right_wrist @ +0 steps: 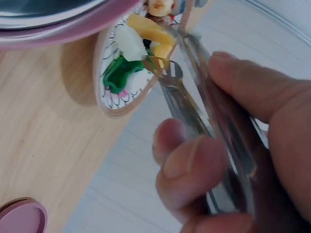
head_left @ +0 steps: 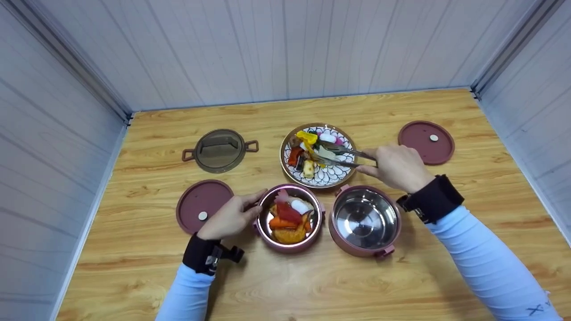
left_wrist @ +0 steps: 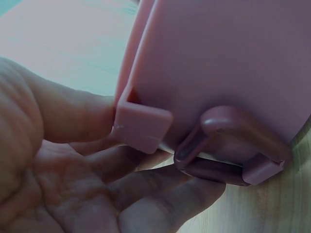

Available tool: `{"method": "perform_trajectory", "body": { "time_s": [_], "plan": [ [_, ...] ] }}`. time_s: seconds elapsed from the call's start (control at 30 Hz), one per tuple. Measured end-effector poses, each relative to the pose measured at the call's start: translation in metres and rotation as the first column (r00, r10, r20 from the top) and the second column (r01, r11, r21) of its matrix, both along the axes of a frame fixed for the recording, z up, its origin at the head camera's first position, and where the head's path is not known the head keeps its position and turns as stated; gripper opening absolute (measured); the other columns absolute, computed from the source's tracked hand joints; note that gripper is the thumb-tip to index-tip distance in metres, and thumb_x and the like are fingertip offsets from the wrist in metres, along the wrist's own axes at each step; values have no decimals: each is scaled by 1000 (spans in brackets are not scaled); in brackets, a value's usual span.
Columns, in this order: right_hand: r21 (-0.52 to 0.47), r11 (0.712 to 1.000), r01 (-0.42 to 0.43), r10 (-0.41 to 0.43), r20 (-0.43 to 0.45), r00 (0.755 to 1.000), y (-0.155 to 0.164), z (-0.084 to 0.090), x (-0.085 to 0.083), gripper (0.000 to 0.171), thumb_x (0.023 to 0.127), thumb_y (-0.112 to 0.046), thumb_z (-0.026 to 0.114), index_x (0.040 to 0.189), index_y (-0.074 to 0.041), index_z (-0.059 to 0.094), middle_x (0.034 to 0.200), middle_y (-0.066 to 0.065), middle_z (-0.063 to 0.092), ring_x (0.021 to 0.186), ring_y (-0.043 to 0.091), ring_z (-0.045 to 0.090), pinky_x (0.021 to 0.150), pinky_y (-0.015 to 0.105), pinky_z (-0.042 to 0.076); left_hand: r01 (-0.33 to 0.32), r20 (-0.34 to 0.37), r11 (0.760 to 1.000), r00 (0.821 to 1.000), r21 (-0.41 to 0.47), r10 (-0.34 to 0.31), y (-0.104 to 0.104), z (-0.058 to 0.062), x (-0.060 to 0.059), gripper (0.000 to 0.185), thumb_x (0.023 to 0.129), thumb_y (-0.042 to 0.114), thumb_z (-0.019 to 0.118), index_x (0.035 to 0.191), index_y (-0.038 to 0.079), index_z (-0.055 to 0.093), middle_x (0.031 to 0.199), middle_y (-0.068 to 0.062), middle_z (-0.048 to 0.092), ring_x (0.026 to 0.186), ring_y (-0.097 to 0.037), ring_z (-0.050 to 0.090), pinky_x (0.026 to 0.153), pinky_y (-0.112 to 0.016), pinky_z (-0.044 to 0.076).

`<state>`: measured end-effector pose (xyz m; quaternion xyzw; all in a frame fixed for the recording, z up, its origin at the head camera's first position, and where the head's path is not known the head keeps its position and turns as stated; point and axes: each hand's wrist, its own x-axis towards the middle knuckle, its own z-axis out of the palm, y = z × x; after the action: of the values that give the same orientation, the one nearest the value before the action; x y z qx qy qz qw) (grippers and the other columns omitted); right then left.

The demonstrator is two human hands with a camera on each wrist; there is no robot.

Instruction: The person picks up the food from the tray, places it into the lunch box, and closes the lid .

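A patterned plate (head_left: 329, 178) (right_wrist: 108, 99) of mixed food pieces sits mid-table. My right hand (head_left: 395, 167) grips metal tongs (head_left: 341, 156) (right_wrist: 194, 111), whose tips reach into the food on the plate. In front stand two pink steel-lined containers: the left container (head_left: 289, 218) holds orange, red and white food, the right container (head_left: 365, 220) is bare inside. My left hand (head_left: 232, 215) holds the left container's side, thumb and fingers (left_wrist: 146, 194) pressed against its pink wall (left_wrist: 228, 58) by a clasp (left_wrist: 228, 150).
A brown handled lid (head_left: 219, 150) lies at the back left. One pink round lid (head_left: 201, 209) lies left of my left hand, another pink lid (head_left: 426, 141) at the back right. White panel walls enclose the wooden table (head_left: 285, 285) on three sides.
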<state>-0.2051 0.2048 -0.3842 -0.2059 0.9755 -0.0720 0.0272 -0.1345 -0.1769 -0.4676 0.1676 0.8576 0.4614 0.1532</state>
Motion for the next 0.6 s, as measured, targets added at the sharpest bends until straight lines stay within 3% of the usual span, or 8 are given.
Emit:
{"method": "perform_trajectory", "body": {
  "time_s": [0.13,0.27,0.4,0.6],
  "plan": [
    [40,999,-20,22,-66,998,0,-3,3,50,90,-44,70,126,-9,69,91,23,71,72,39,66,49,49,48,-4,1,1000,1000,-12,4,1,0,-1,46,101,11,55,146,7,48,140,-4,56,84,-15,56,77,-28,44],
    [68,997,-31,40,-127,991,1,-3,6,47,90,-41,72,124,-9,70,83,20,71,61,35,63,42,44,44,-5,-2,1000,1000,-12,5,1,0,-1,46,101,11,55,146,7,48,136,-5,58,69,-15,49,68,-28,43],
    [74,997,-37,48,-157,986,5,-3,8,42,88,-38,74,119,-9,72,79,15,71,56,32,59,41,44,43,-1,-11,1000,1000,-11,1,2,0,0,47,101,10,55,146,5,47,139,-8,56,77,-14,53,73,-28,43],
    [72,997,-28,39,-149,988,8,-5,11,44,88,-42,74,118,-10,72,77,13,70,57,33,60,42,45,43,0,2,1000,1000,-9,0,2,0,0,47,101,10,54,147,5,46,132,-8,60,67,-14,47,62,-26,41]
  ]
}}
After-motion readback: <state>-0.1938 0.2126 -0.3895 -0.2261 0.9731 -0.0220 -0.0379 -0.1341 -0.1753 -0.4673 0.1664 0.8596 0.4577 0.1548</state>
